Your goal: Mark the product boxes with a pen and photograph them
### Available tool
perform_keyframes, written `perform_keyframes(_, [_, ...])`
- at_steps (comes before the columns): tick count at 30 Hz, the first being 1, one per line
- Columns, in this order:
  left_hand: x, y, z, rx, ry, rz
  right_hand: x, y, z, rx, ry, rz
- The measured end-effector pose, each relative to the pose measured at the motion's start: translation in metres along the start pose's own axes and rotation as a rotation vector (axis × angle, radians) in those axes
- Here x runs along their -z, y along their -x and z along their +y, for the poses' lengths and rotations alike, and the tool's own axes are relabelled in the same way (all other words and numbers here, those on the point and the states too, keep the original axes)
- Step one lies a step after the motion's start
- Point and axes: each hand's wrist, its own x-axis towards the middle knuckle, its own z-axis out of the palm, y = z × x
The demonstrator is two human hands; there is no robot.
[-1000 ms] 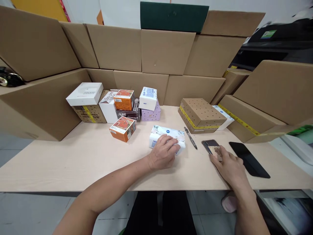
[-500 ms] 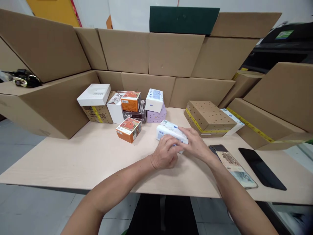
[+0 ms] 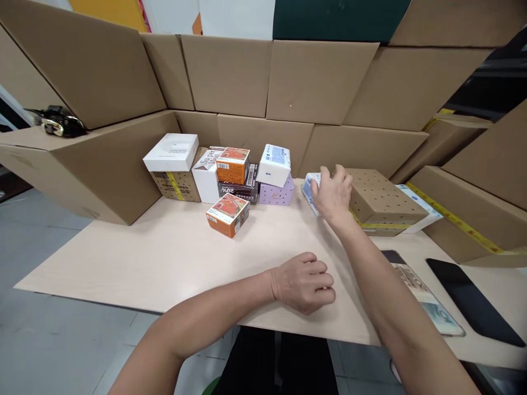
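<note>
Fingers of your right hand (image 3: 332, 193) wrap around the tissue pack (image 3: 309, 187), holding it far out on the table (image 3: 164, 258), right beside the brown dotted box (image 3: 382, 200). You look to be setting it down there; next, let go gently. Your left hand (image 3: 304, 282) rests curled and holds nothing. All boxes are shut, so you cannot see inside.

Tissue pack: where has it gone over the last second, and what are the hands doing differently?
The right hand left the phone, took the tissue pack and carried it away to the perforated brown box, where it grips it. The left hand let go and rests curled on the table. The stacked boxes and dark tablet are unchanged.
</note>
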Motion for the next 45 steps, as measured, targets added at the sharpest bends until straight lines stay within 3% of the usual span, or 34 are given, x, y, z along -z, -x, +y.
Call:
perform_keyframes(4, [0.002, -0.005, 0.007, -0.093, 0.092, -0.088, 0.011, -0.019, -0.062, 0.051, -0.190, -0.050])
perform_keyframes(7, [0.004, -0.007, 0.011, -0.101, 0.155, -0.175, -0.003, -0.035, -0.102, 0.102, -0.251, -0.080])
perform_keyframes(10, [0.006, -0.007, 0.013, -0.091, 0.224, -0.265, -0.026, -0.048, -0.123, 0.085, -0.262, -0.111])
perform_keyframes(13, [0.007, -0.007, 0.011, -0.091, 0.275, -0.291, -0.038, -0.055, -0.128, 0.020, -0.217, -0.142])
perform_keyframes(17, [0.011, -0.006, 0.011, -0.050, 0.248, -0.343, -0.024, -0.048, -0.108, 0.012, -0.194, -0.180])
perform_keyframes(22, [0.017, -0.007, 0.016, -0.061, 0.199, -0.297, 0.017, -0.008, -0.044, 0.105, -0.346, -0.142])
perform_keyframes(26, [0.024, -0.010, 0.016, -0.113, 0.181, -0.259, 0.036, 0.045, 0.009, 0.338, -0.452, -0.105])
perform_keyframes(30, [0.037, -0.018, 0.000, -0.119, 0.163, -0.235, 0.030, 0.094, 0.042, 0.552, -0.551, -0.246])
perform_keyframes(33, [0.052, -0.016, -0.021, 0.105, 0.064, -0.149, 0.024, 0.114, 0.054, 0.601, -0.541, -0.453])
perform_keyframes(36, [0.072, -0.001, -0.041, 0.662, -0.067, 0.030, 0.029, 0.119, 0.058, 0.511, -0.450, -0.518])
perform_keyframes(37, [0.079, 0.006, -0.047, 0.864, -0.050, 0.116, 0.033, 0.118, 0.058, 0.469, -0.429, -0.527])
perform_keyframes(39, [0.091, 0.022, -0.057, 1.159, 0.067, 0.173, 0.039, 0.115, 0.056, 0.393, -0.424, -0.562])
perform_keyframes(41, [0.099, 0.036, -0.065, 1.311, 0.141, 0.124, 0.044, 0.113, 0.055, 0.340, -0.446, -0.603])
perform_keyframes(45, [0.098, 0.047, -0.071, 1.416, 0.331, 0.098, 0.045, 0.111, 0.054, 0.293, -0.530, -0.638])
